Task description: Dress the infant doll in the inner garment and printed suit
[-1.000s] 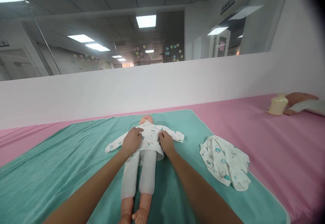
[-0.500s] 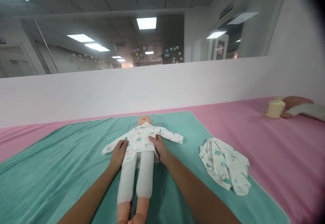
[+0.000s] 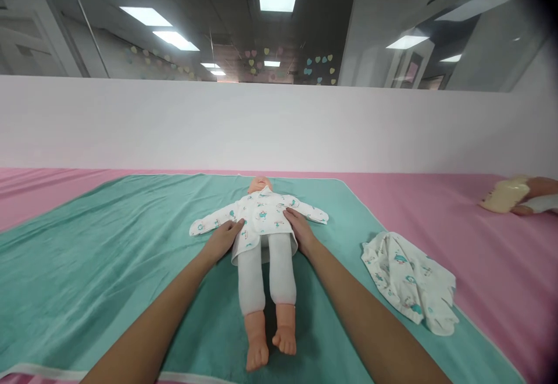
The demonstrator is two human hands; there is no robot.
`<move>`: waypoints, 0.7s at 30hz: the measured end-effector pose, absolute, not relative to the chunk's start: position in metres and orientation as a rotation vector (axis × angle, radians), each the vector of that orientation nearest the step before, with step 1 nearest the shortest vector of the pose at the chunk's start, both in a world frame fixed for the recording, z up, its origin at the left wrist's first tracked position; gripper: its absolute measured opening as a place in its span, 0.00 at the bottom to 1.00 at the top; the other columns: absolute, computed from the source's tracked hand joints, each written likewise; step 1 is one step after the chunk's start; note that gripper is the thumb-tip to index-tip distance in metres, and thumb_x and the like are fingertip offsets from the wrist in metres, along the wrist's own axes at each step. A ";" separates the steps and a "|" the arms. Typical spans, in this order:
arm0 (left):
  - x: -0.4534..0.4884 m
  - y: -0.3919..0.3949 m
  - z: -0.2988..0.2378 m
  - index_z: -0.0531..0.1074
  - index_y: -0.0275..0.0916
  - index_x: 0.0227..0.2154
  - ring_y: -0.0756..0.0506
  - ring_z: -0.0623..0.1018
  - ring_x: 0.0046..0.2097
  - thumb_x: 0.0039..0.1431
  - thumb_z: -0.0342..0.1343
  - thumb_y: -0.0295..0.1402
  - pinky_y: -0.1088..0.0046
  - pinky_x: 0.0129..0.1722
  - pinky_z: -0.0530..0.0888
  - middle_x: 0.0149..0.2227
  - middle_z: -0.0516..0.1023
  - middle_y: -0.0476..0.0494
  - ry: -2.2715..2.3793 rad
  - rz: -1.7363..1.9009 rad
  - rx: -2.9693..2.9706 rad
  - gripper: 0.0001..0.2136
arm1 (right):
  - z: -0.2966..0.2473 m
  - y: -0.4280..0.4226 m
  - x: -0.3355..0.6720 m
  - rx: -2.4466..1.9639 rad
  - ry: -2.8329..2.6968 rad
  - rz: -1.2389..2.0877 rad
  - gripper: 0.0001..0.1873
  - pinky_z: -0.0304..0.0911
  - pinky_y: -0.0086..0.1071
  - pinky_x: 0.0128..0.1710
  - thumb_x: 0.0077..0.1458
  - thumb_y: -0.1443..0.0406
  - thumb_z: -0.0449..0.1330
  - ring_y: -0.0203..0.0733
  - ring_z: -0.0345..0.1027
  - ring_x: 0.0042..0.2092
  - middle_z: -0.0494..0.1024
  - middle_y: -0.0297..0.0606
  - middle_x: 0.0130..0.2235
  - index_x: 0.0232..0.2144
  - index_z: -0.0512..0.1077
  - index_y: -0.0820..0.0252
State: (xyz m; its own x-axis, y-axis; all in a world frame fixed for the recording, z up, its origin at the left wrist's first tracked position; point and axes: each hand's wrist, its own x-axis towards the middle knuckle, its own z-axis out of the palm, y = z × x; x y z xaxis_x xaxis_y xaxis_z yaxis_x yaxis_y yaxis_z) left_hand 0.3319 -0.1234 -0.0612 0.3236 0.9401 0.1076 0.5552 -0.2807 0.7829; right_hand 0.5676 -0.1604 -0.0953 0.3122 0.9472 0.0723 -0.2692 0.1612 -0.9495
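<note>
Head view: doll (image 3: 264, 239) lying face up mid-mat (image 3: 87, 268), head away from the person, feet bare. Left hand (image 3: 223, 239) and right hand (image 3: 300, 232) rest flat against either side of the doll's printed shirt (image 3: 261, 215), fingers extended and grasping nothing. A crumpled garment (image 3: 410, 279) lies well to the right at the mat's edge. On the pink sheet (image 3: 436, 210), far right, another person's hand (image 3: 540, 189) touches a bottle (image 3: 501, 196).

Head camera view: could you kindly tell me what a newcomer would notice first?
A plastic baby doll in a white printed top and white leggings lies face-up on the teal towelling mat. The left hand and right hand rest flat at its waist. A crumpled white printed garment lies near the mat's right edge.
</note>
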 end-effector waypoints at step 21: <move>0.327 -0.141 -0.043 0.57 0.38 0.18 0.55 0.56 0.21 0.52 0.55 0.47 0.80 0.20 0.54 0.19 0.54 0.56 0.832 1.109 1.338 0.20 | -0.070 -0.201 0.613 -1.399 -1.009 0.990 0.21 0.47 0.27 0.22 0.37 0.52 0.63 0.30 0.52 0.21 0.59 0.26 0.18 0.19 0.59 0.59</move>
